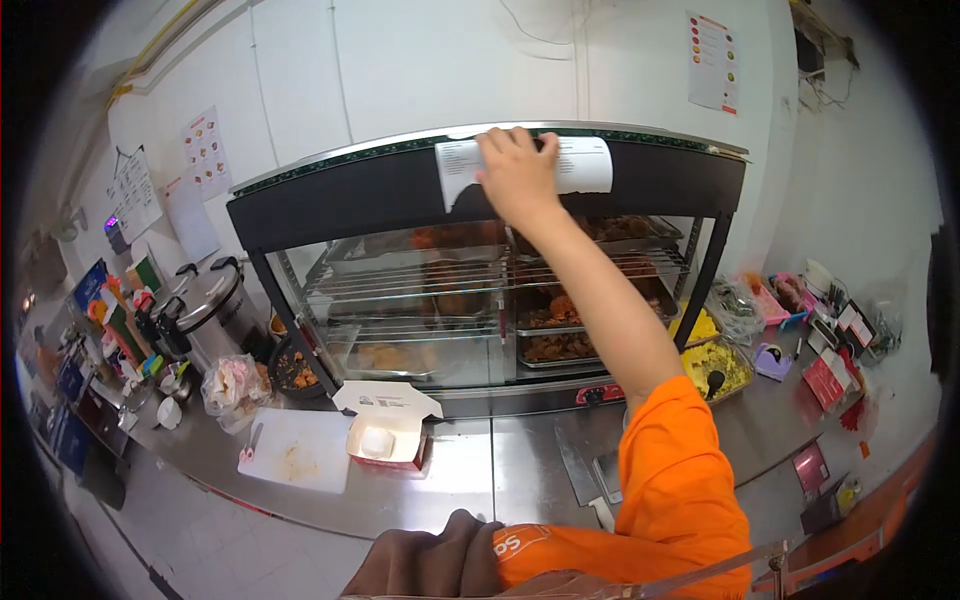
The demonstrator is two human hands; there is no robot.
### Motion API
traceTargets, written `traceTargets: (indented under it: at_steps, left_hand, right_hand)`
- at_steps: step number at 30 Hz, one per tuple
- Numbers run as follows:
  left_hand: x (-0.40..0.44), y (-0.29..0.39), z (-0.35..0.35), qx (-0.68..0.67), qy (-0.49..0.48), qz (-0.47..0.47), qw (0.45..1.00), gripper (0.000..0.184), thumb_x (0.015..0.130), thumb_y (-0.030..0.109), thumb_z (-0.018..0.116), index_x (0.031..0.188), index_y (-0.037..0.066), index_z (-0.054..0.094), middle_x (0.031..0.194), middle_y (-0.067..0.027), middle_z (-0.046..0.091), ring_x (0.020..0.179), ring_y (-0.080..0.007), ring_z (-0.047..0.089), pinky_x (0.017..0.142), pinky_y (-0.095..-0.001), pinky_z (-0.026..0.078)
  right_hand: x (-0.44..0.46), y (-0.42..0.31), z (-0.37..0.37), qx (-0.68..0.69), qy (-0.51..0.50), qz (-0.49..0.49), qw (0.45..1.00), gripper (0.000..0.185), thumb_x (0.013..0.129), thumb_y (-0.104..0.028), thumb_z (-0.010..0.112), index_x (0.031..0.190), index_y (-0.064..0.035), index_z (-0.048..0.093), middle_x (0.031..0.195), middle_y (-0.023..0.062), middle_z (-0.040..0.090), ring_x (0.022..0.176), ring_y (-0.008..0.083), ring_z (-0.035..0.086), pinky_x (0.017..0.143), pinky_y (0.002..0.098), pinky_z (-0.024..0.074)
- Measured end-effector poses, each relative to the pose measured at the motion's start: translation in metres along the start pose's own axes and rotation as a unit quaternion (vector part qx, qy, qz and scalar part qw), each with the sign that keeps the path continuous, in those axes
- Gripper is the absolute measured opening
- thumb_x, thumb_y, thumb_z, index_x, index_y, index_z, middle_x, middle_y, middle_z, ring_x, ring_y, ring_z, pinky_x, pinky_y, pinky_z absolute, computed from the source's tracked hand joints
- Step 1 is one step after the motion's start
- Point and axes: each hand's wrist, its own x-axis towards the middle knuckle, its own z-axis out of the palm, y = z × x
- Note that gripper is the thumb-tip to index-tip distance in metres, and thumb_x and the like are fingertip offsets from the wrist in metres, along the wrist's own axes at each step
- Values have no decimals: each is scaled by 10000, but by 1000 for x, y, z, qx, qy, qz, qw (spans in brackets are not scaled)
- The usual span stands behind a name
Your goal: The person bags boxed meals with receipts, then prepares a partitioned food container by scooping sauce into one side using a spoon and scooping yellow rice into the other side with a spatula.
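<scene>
"Where do we find the printed paper (pixel 584 166)?"

"Up at the black top panel (pixel 340 208) of the glass-fronted food warmer (pixel 670 185), near the middle of the upper edge. We see it on either side of the right hand (pixel 520 170), though we cannot tell whether it is one sheet or two."

"How is that hand?"

"Its fingers are bent over the paper and touch it. We cannot tell whether they pinch it or only press. The bare forearm (pixel 605 285) slants up from an orange sleeve (pixel 672 465), across the front of the warmer."

"And the left hand?"

"Out of our view, so we cannot tell its state."

"What do we have inside the warmer?"

"Wire racks (pixel 400 283) and trays of cooked food (pixel 560 349)."

"And below it?"

"On the steel counter (pixel 462 475) stands a takeaway box (pixel 395 464), lid up, with a white mound (pixel 376 442) inside. Just to its left lies a stained white cutting board (pixel 318 440); behind that we see a plastic bag (pixel 235 388) and a large lidded steel pot (pixel 212 300)."

"Towards our right?"

"A white-handled knife (pixel 574 463) near the sleeve, and, past the arm, yellow food (pixel 715 360) with a black utensil (pixel 715 379) in it."
</scene>
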Motion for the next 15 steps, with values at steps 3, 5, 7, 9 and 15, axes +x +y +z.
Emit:
traceTargets:
  at_steps: [3,5,7,9,15]
  left_hand:
    - [5,0,1,4,10,5,1000,406,762,188,612,1081,-32,490,1078,-203,516,1037,-315,481,902,-390,361]
    - [6,-1,1,5,16,10,1000,404,762,185,611,1080,-32,490,1081,-205,515,1040,-318,478,904,-392,359]
    - [8,-4,2,7,23,15,1000,402,762,183,609,1080,-32,490,1083,-206,513,1043,-320,476,907,-394,357]
    - [10,-9,3,10,41,28,999,400,762,181,608,1079,-33,490,1086,-208,511,1046,-323,473,909,-396,355]
    - [95,18,25,36,240,315,917,372,748,108,565,1075,-46,477,1130,-250,433,1086,-391,378,942,-448,281]
  right_hand:
    - [6,-18,10,10,0,0,1000,385,704,-210,664,1046,-88,536,1022,19,532,998,193,468,873,508,290]
    - [8,-23,18,9,5,-1,1000,389,709,-208,661,1051,-73,531,1026,25,529,1002,196,467,874,511,289]
    - [7,-25,16,15,-4,4,1000,409,725,-206,645,1085,-61,518,1081,51,514,1040,204,462,900,521,260]
    - [-4,-34,7,88,90,20,992,418,735,-204,631,1109,-63,509,1124,68,500,1067,209,456,923,518,236]
    - [-120,-108,1,323,53,-16,945,261,728,-147,585,985,-113,550,1085,72,515,1055,229,470,941,494,250]
